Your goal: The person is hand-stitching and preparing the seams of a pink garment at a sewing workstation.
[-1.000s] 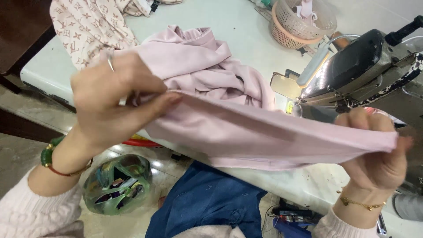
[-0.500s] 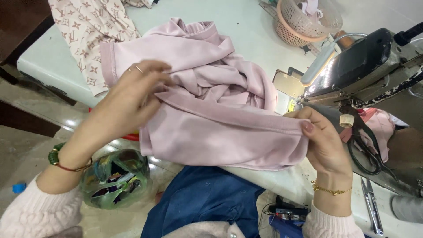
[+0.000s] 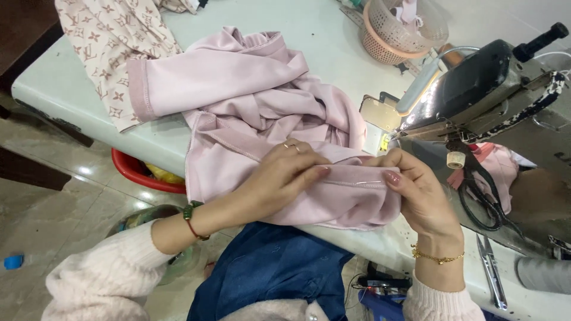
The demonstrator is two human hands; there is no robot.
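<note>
A pale pink garment [image 3: 250,95] lies bunched on the white sewing table [image 3: 71,98], one cuffed sleeve spread to the left. My left hand [image 3: 285,172] presses flat on a folded edge of it at the table's front. My right hand [image 3: 413,190] pinches the same folded edge just to the right, fingertips nearly meeting the left hand's. The fold sits in front of the sewing machine [image 3: 476,89], close to its needle area.
A patterned beige cloth [image 3: 113,41] lies at the table's back left. A peach plastic basket [image 3: 398,30] stands at the back. Black scissors [image 3: 482,196] hang beside the machine. A red basin [image 3: 140,175] and a bowl sit on the floor below.
The stretched pink fabric has been lowered onto the table. Both hands came together, from wide apart to side by side on one folded edge near the machine.
</note>
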